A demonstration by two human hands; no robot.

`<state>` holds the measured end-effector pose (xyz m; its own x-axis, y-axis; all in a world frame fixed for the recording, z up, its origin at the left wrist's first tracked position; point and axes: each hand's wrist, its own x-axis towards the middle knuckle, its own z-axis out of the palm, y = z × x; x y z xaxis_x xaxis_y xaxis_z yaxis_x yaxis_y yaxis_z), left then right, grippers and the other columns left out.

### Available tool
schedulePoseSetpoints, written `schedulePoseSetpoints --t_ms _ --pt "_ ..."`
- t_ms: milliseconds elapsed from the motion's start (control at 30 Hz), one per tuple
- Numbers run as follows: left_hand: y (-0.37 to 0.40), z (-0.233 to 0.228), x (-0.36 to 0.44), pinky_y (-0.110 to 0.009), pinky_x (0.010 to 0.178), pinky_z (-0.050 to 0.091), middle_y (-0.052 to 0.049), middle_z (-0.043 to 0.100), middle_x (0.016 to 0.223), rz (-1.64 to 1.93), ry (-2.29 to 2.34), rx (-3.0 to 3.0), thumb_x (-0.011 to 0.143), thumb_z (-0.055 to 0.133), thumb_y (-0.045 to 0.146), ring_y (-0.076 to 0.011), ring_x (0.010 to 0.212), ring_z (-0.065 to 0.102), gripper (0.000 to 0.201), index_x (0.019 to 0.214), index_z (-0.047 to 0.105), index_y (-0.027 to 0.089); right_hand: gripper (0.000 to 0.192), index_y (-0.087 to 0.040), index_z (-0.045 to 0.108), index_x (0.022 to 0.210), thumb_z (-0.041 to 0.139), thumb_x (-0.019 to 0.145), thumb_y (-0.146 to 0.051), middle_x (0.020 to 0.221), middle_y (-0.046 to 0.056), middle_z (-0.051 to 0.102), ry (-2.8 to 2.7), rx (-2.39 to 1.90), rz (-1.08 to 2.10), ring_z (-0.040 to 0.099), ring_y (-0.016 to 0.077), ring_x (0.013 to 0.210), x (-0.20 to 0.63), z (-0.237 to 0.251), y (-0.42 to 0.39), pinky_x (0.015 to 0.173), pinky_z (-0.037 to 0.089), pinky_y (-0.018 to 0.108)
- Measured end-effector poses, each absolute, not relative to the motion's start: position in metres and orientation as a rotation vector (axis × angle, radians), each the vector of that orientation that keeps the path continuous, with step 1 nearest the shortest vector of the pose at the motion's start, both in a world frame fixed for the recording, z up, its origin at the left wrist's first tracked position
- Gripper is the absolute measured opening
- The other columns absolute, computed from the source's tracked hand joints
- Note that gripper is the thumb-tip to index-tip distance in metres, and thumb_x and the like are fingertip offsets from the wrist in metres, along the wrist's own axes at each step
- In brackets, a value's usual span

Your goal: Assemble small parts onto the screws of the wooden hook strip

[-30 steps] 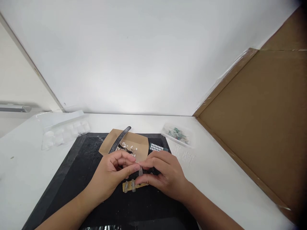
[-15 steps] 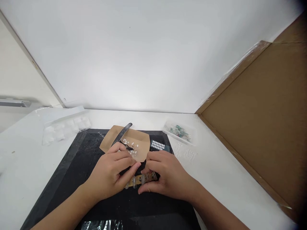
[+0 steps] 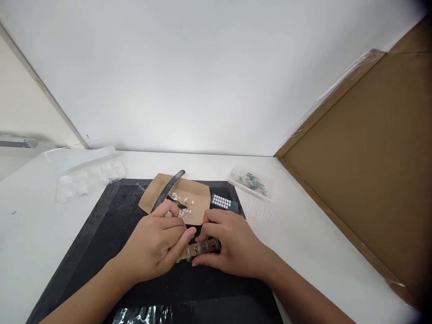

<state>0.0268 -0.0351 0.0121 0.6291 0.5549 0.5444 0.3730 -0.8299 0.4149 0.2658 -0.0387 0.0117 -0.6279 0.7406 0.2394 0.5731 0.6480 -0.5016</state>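
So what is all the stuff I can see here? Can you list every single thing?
Black mat: one, black, on the white table, under the hands.
Table: one, white.
Brown strip: one, tan with small clear pieces on it, between the hands.
Paper tray: one, brown, behind the hands, holding small white bits.
Dark curved tool: one, grey-black, lying across the paper tray.
Dotted block: one, dark with white dots, right of the tray.
Clear box: one, with green bits, far right.
Clear plastic tray: one, far left.
Cardboard sheet: one, brown, right side.
Left hand: touching the strip.
Right hand: gripping the strip.
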Motion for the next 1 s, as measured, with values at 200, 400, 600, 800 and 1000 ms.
schedulePoseSetpoints --t_ms 200,400,600,800,1000 --pt "-0.0356 0.0114 0.0259 -0.043 0.087 0.047 0.001 0.062 0.069 0.896 0.748 2.632 0.107 0.051 0.011 -0.0144 0.064 0.045 0.029 0.083 0.067 0.016 0.037 -0.022 0.074 0.088 0.097 0.074 -0.049 0.089 -0.001 0.064 -2.441 -1.086 0.578 0.062 0.0172 0.083 0.2653 0.0135 -0.0388 0.067 0.038 0.029" --pt "-0.0374 0.0111 0.0264 -0.043 0.088 0.047 0.002 0.061 0.067 0.89 0.723 2.665 0.105 0.055 0.012 -0.014 0.062 0.043 0.03 0.078 0.065 0.017 0.037 -0.021 0.072 0.083 0.096 0.075 -0.048 0.085 -0.002 0.061 -2.45 -1.114 0.558 0.058 0.0158 0.078 0.264 0.0142 -0.0396 0.065 0.035 0.029" --pt "-0.0396 0.0104 0.0276 -0.041 0.089 0.049 0.002 0.065 0.069 0.847 0.658 2.679 0.104 0.057 0.014 -0.0134 0.063 0.048 0.025 0.082 0.068 0.018 0.034 -0.022 0.074 0.086 0.096 0.076 -0.047 0.088 -0.001 0.062 -2.445 -1.137 0.539 0.059 0.0172 0.081 0.263 0.0146 -0.0424 0.071 0.038 0.031" --pt "-0.0366 0.0092 0.0279 -0.041 0.091 0.051 0.002 0.067 0.072 0.833 0.64 2.688 0.103 0.058 0.014 -0.0134 0.064 0.051 0.022 0.083 0.068 0.018 0.034 -0.023 0.075 0.087 0.095 0.077 -0.048 0.089 0.0 0.062 -2.465 -1.138 0.491 0.058 0.0185 0.083 0.2616 0.0152 -0.0438 0.071 0.038 0.032" --pt "-0.0358 0.0124 0.0254 -0.043 0.093 0.052 -0.001 0.068 0.077 0.766 0.626 2.73 0.104 0.056 0.014 -0.0166 0.071 0.057 0.02 0.092 0.072 0.019 0.033 -0.021 0.074 0.085 0.093 0.079 -0.047 0.089 0.001 0.062 -2.507 -1.097 0.411 0.056 0.0181 0.08 0.2618 0.0136 -0.043 0.07 0.037 0.032"
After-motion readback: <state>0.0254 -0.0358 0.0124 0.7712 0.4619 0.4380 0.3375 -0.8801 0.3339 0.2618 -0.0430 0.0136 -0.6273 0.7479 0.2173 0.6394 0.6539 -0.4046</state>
